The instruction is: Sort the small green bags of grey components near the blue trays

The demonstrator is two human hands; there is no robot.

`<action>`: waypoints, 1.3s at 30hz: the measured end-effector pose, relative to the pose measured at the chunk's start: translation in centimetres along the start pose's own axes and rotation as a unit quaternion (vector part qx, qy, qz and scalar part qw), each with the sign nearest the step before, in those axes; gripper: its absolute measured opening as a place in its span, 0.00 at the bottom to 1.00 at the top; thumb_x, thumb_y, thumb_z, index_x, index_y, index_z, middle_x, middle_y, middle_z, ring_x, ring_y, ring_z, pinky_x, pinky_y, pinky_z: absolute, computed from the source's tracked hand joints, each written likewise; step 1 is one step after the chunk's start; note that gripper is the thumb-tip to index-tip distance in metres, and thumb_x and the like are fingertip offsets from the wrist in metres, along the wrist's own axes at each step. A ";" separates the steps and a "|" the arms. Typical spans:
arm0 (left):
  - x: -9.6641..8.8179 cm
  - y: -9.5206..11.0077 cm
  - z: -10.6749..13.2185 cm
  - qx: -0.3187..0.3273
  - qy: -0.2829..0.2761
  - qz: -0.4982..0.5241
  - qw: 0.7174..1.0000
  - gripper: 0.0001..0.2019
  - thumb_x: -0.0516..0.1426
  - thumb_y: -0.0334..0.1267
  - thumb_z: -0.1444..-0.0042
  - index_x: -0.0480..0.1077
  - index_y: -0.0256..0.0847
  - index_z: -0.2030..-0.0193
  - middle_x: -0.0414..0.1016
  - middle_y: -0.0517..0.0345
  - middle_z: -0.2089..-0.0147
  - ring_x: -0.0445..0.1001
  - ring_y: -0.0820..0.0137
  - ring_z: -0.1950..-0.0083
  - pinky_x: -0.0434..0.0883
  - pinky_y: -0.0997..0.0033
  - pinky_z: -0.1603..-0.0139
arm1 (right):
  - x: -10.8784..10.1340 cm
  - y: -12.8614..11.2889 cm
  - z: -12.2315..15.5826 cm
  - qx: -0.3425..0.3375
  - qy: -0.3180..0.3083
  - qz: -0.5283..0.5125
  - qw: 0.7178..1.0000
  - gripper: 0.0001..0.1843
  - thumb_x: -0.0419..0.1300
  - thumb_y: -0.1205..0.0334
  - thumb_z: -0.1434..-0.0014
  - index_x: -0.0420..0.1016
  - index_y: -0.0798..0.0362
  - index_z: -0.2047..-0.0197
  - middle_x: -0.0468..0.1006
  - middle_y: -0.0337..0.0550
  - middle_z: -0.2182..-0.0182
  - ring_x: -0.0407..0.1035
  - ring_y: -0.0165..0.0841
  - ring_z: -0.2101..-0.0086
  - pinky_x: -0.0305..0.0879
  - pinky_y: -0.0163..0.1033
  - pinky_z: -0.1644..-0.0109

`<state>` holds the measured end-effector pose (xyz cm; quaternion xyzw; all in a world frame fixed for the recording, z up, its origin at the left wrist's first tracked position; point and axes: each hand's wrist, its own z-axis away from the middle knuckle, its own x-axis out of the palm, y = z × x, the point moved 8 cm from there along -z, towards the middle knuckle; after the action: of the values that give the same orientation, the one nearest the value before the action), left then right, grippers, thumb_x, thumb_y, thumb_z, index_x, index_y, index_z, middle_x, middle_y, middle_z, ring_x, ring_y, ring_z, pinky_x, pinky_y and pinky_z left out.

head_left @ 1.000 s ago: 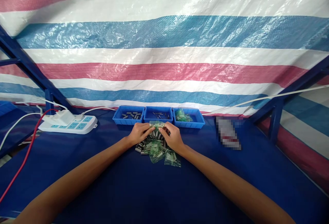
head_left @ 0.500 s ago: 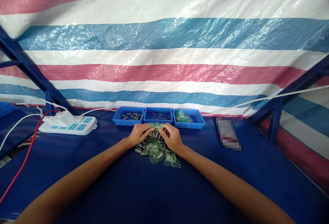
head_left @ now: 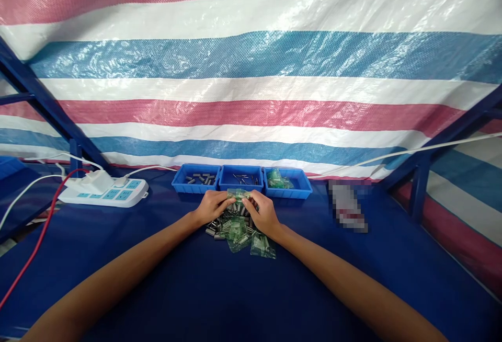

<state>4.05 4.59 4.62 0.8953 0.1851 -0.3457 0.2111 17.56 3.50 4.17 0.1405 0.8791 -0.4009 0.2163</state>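
Observation:
Between both hands is a small clear green plastic bag [head_left: 238, 194], pinched at its two sides. My left hand [head_left: 214, 207] is closed on the bag's left side, thumb pointing inward. On the right side, my right hand [head_left: 262, 210] grips it the same way. What the bag contains is too small to tell. Right below the hands lies a pile of small grey metal cylinders [head_left: 215, 233] and thin metal pieces, mixed with green plastic bags [head_left: 237, 235]. Another green bag [head_left: 262, 246] lies at the pile's front right.
Behind the hands stand three blue bins: the left bin [head_left: 175, 180] with grey cylinders, the middle bin [head_left: 241, 189] with thin metal pieces, the right bin [head_left: 288, 192] with green bags. A white power strip [head_left: 129, 195] with cables sits left; a blurred object [head_left: 349, 206] lies right.
Both hands keep their grip on the bag and have barely moved. The whole view has shifted very slightly; the pile and bins look unchanged.

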 end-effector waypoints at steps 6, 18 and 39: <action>-0.2 0.2 -0.2 -0.007 -0.004 0.008 1.000 0.19 0.48 0.44 0.36 0.72 0.33 0.68 0.67 0.59 0.80 0.64 0.77 0.79 0.59 0.78 0.76 | -0.2 -0.2 0.0 -0.004 0.004 0.002 1.000 0.15 0.48 0.56 0.35 0.61 0.52 0.73 0.62 0.38 0.77 0.60 0.30 0.76 0.56 0.35 0.70; -0.1 0.5 -0.2 0.013 0.002 0.010 1.000 0.17 0.49 0.44 0.37 0.73 0.33 0.63 0.71 0.56 0.77 0.67 0.76 0.78 0.62 0.79 0.74 | -0.1 0.3 0.0 0.006 0.015 0.011 1.000 0.17 0.50 0.56 0.36 0.58 0.52 0.76 0.59 0.36 0.80 0.57 0.28 0.78 0.54 0.33 0.72; -0.2 0.4 -0.2 0.005 -0.009 0.028 1.000 0.20 0.45 0.42 0.34 0.68 0.34 0.71 0.64 0.60 0.80 0.63 0.77 0.79 0.58 0.77 0.75 | 0.1 0.2 0.0 -0.004 0.001 0.007 1.000 0.16 0.49 0.57 0.36 0.59 0.52 0.74 0.59 0.36 0.79 0.57 0.29 0.77 0.52 0.34 0.71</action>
<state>4.18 4.30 4.95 0.8982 0.1565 -0.3485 0.2175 17.54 3.62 3.93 0.1458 0.8800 -0.3956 0.2189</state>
